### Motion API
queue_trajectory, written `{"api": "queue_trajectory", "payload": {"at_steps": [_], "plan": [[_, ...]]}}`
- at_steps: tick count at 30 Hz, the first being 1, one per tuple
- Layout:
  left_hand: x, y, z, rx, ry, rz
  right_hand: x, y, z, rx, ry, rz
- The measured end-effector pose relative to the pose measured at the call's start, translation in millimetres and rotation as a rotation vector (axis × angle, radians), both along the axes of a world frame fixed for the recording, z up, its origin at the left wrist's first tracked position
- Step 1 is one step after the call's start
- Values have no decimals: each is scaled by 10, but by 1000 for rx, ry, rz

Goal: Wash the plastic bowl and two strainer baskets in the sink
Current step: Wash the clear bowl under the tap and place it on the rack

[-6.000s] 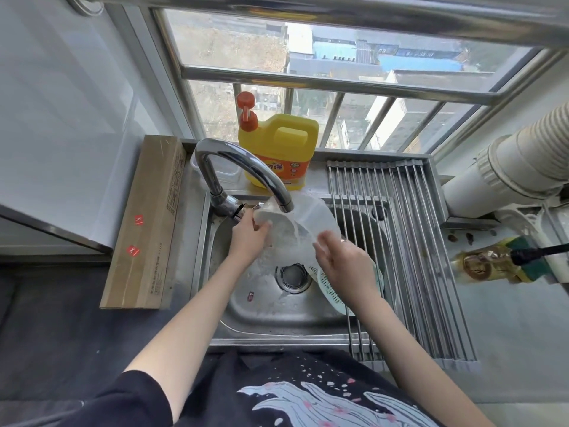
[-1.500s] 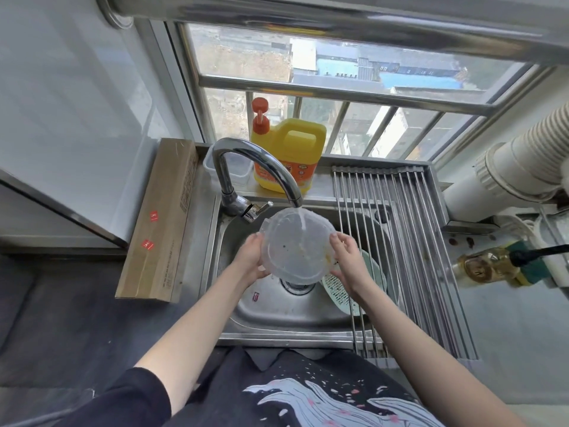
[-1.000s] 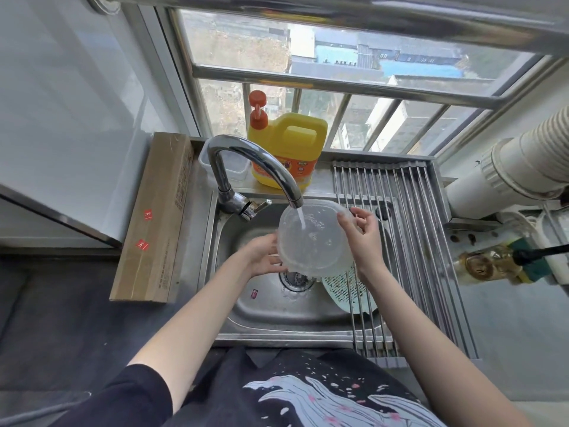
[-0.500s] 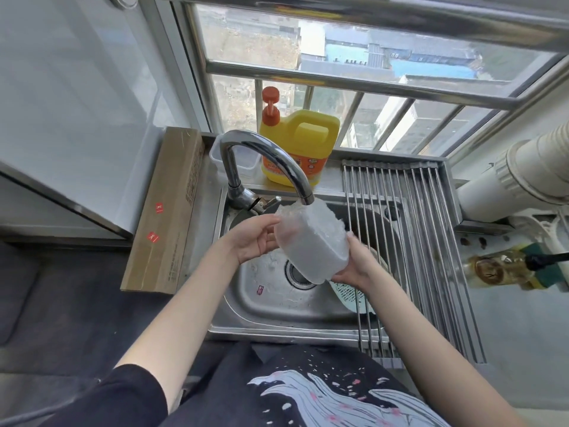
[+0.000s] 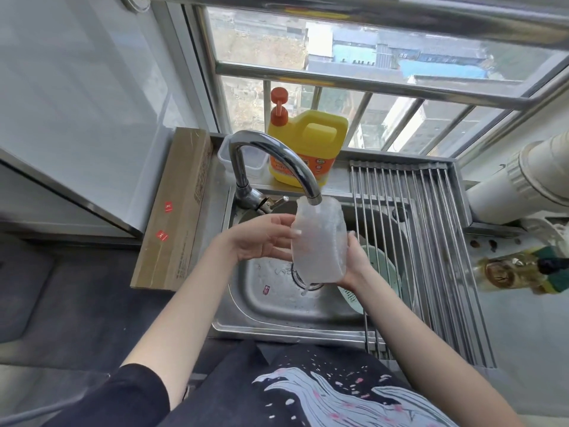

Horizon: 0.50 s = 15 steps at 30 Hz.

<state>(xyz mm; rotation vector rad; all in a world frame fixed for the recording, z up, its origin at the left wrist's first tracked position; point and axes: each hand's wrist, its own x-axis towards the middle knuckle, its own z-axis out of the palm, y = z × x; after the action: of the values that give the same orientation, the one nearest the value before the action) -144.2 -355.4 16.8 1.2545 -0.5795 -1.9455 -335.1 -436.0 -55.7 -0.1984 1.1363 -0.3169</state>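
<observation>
A clear plastic bowl is tipped on its side under the faucet spout, over the steel sink. Water drips from its lower edge toward the drain. My right hand cups the bowl from below and the right, fingers curled round it. My left hand touches the bowl's left rim with nearly straight fingers. A pale green strainer basket lies in the sink's right half, partly hidden by my right arm and the rack.
A roll-up steel rack covers the sink's right side. A yellow detergent jug and a small clear tub stand behind the faucet. A long cardboard box lies to the left. An oil bottle sits at the right.
The bowl has turned from facing me to lying on its side, emptying its water. My right hand dropped from the bowl's far rim to beneath it.
</observation>
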Motion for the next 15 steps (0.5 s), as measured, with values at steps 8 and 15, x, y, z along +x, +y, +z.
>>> {"api": "queue_trajectory", "payload": {"at_steps": [8, 15], "plan": [[247, 226, -191, 100, 23, -4, 111, -174, 345, -852, 409, 175], [91, 280, -433, 235, 293, 203, 144, -222, 581, -1445, 517, 411]]}}
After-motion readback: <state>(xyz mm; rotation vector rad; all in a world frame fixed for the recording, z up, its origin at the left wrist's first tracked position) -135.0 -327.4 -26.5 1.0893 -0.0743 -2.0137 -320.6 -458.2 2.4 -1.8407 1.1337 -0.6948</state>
